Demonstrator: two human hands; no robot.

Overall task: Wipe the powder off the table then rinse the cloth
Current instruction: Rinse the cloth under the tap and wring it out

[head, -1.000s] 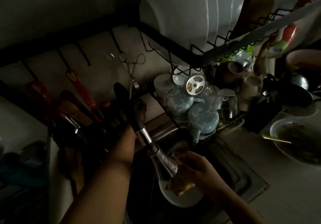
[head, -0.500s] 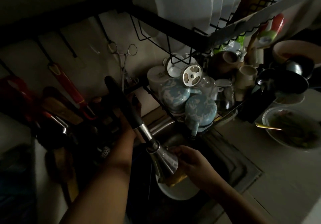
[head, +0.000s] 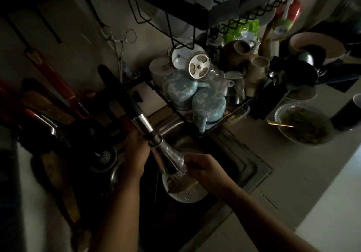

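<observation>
A yellowish cloth (head: 182, 185) hangs under the metal faucet head (head: 169, 161), and water sprays down onto it. My right hand (head: 202, 166) pinches the cloth's top edge just right of the faucet head. My left hand (head: 136, 155) sits close against the left side of the faucet neck, its fingers hidden behind the spout in the dark. Below the cloth a white bowl (head: 197, 196) lies in the steel sink (head: 252, 168) and catches the drops.
A rack of blue mugs (head: 208, 103), cups and glasses crowds the sink's far edge. Knives and utensils (head: 48, 103) stand at the left. A bowl of food with a spoon (head: 303, 122) sits on the right counter. Plates hang in a rack overhead.
My left hand has dropped from the tap handle to beside the faucet neck. Water now sprays from the faucet head onto the cloth. My right hand stays under the spout.
</observation>
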